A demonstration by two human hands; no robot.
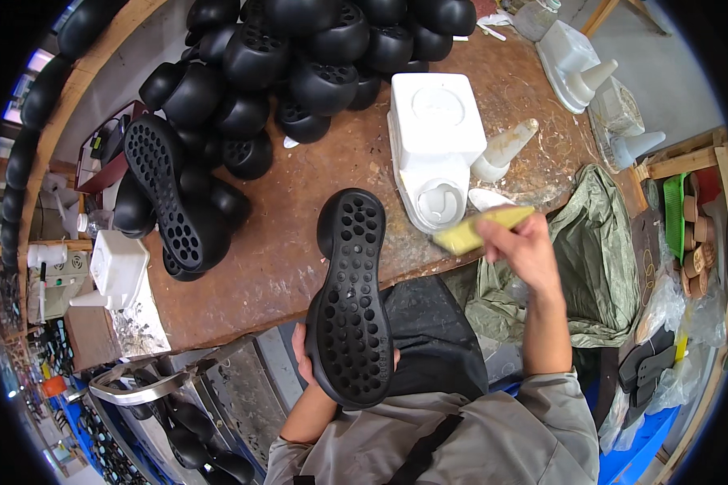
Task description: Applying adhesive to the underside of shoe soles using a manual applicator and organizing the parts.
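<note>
My left hand (302, 356) grips a black shoe sole (353, 299) from behind and below, near its wide lower end. The sole stands nearly upright, its face with rows of round holes turned toward me. My right hand (522, 249) pinches a flat yellow sponge-like block (481, 230), slightly blurred, beside the round cup at the front of a white plastic dispenser (437, 121). Whitish stuff shows inside that cup (442, 202); I cannot tell whether the block touches its rim. A stained white cone nozzle (505, 149) stands right of the dispenser.
Black soles (255, 56) are heaped at the back left of the brown worktable (348, 153). More white dispensers stand at the back right (570, 61) and left edge (120, 267). A green sheet (594, 267) hangs over the right edge. Soles lie below left (190, 428).
</note>
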